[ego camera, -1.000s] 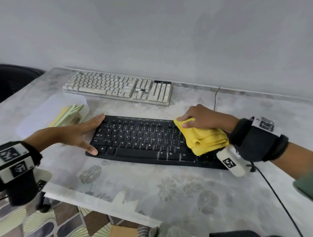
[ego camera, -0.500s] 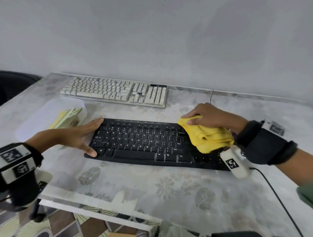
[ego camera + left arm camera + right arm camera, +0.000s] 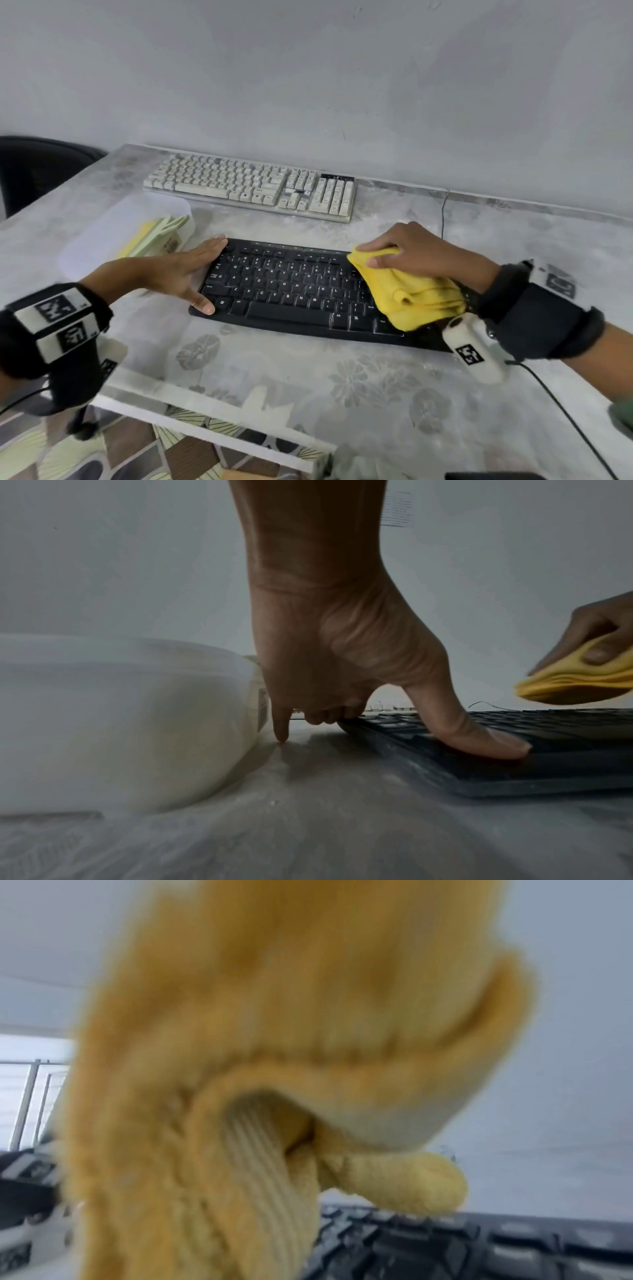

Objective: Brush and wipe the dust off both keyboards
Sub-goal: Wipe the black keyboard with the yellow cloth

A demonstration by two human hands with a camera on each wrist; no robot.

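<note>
On the grey floral-patterned tabletop (image 3: pixel 308 387) lies the flat black plastic keyboard (image 3: pixel 294 291), its left end steadied by the left hand (image 3: pixel 178 270), fingers straight and thumb pressing the near corner. The right hand (image 3: pixel 418 253) grips a folded yellow microfibre cloth (image 3: pixel 411 294) resting on the keyboard's right part. The cream mechanical keyboard (image 3: pixel 253 186) sits farther back near the wall, beside a translucent white plastic tub (image 3: pixel 102 233).
</note>
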